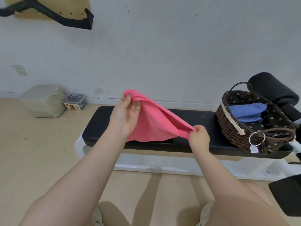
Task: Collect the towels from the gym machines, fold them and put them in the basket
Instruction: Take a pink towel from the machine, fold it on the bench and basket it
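Pink towel is held in the air over the black bench pad, stretched on a slant between both hands. Its upper end is pinched by the left hand between thumb and fingers; two layers appear to be gathered there. Its lower right corner is pinched by the right hand, fingers curled over the cloth. The loose middle hangs in a belly; whether its bottom edge touches the pad cannot be told.

Wicker basket is set on the right end of the pad, with a folded blue towel lying inside. A paper tag hangs from its near handle. A black foam roller is seen just behind.

Step judged: folding is in hand, not yet finished; one towel is already in the basket.

Risks noted:
- Each end is held by a fingertip pinch only. If tension is raised, a corner may be pulled free and the towel dropped onto the pad, or past its near edge to the floor.
- If the layers at the left hand are not matched, a skewed fold is likely to be set.
- The hanging belly may be dragged on the pad as the towel is laid down, and creases pressed in.
- The basket appears to be placed close to the pad's near edge; it could be tipped if the towel is pushed in from the side and not lowered from above.
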